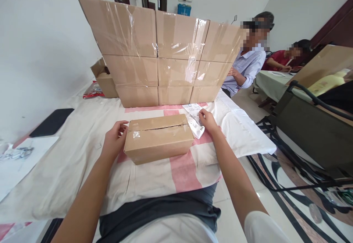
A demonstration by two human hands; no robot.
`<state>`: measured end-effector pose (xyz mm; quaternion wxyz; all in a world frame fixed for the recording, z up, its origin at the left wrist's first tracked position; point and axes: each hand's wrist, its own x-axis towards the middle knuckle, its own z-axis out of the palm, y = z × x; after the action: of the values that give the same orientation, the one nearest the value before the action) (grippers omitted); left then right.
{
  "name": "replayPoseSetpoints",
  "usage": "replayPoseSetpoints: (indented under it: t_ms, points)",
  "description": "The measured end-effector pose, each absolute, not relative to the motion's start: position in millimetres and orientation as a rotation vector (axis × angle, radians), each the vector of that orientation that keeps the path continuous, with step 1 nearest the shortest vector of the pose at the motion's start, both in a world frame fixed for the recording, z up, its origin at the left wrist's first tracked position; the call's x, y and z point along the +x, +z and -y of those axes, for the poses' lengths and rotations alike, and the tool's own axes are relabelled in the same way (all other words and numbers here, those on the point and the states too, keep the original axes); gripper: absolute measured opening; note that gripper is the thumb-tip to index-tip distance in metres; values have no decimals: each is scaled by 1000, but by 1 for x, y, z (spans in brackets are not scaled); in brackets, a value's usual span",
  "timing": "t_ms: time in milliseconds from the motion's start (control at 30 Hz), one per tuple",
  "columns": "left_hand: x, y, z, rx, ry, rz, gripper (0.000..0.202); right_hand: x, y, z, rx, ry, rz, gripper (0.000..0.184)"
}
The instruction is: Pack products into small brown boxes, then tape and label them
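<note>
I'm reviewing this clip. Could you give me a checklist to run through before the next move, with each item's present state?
1. Cardboard box resting steadily on the striped cloth: ok, it looks level.
2. Top flaps meeting tightly: not ok, a thin dark gap shows between them.
3. Left hand at the box's left end: ok; whether it grips firmly, cannot tell.
4. Right hand clear of the printed sheet: cannot tell, the fingers are at its right edge and contact is unclear.
5. Taped cardboard wall standing behind the box: ok, it is up, with bare cloth between the two.
</note>
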<state>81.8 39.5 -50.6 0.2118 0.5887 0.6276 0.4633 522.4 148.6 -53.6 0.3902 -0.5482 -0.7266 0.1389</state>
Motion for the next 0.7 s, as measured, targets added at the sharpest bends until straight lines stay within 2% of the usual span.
replayPoseSetpoints:
  t_ms: [467, 700]
  points:
    - [81, -52, -40, 1681, 1248, -1763, 43, 510, -49, -145, -1162, 594, 1490, 23]
    - [84, -48, -40, 1680, 1211, -1747, 46, 473, -26, -80, -934, 640, 1070, 15]
